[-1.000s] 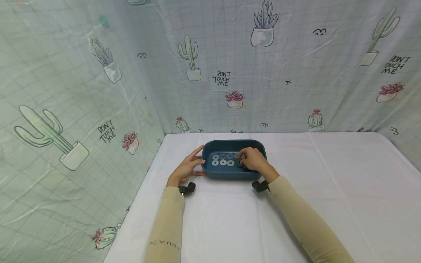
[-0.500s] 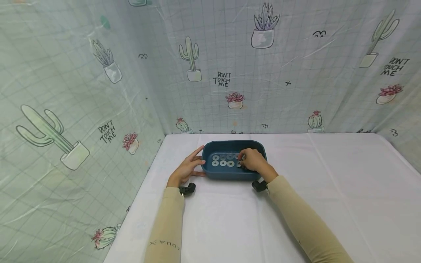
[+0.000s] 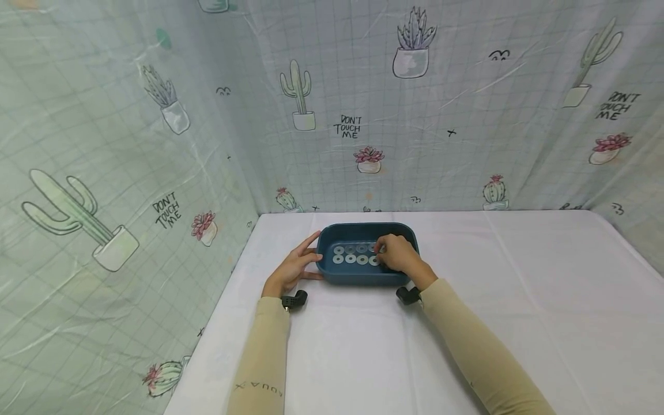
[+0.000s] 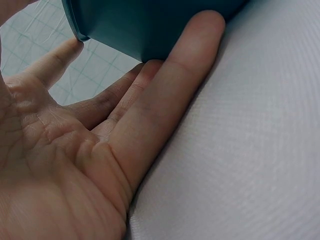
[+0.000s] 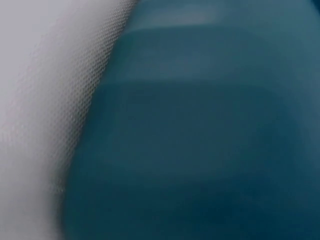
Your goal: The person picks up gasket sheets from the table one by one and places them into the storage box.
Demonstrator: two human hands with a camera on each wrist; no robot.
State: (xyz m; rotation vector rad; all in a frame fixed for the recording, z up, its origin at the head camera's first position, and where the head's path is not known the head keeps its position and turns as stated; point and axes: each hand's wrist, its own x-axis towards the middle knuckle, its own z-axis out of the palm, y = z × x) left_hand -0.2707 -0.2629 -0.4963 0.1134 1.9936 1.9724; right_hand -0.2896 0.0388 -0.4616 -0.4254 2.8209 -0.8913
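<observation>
A dark blue tray (image 3: pixel 363 279) with rounded corners holds flat metal washers (image 3: pixel 350 259) laid out in two rows. My left hand (image 3: pixel 291 270) spreads its fingers against the tray's left end, the thumb at the rim. The left wrist view shows straight fingers touching the tray's outer wall (image 4: pixel 120 30), with the lowest one along the cloth. My right hand (image 3: pixel 398 253) reaches inside at the right, its fingers bent. Its fingertips hold the right edge of a washer (image 3: pixel 373 260) at the end of the front row. The right wrist view shows only blurred tray wall (image 5: pixel 185 130).
A white cloth (image 3: pixel 342 346) covers the table. Patterned curtains with cactus drawings (image 3: pixel 410 138) hang behind the table and on the left. Small black wrist cameras (image 3: pixel 294 300) sit on both wrists, close to the tray's front side.
The last washer of the front row has come into fuller view and shifted slightly left, nearer its neighbour. The left hand keeps its place on the tray.
</observation>
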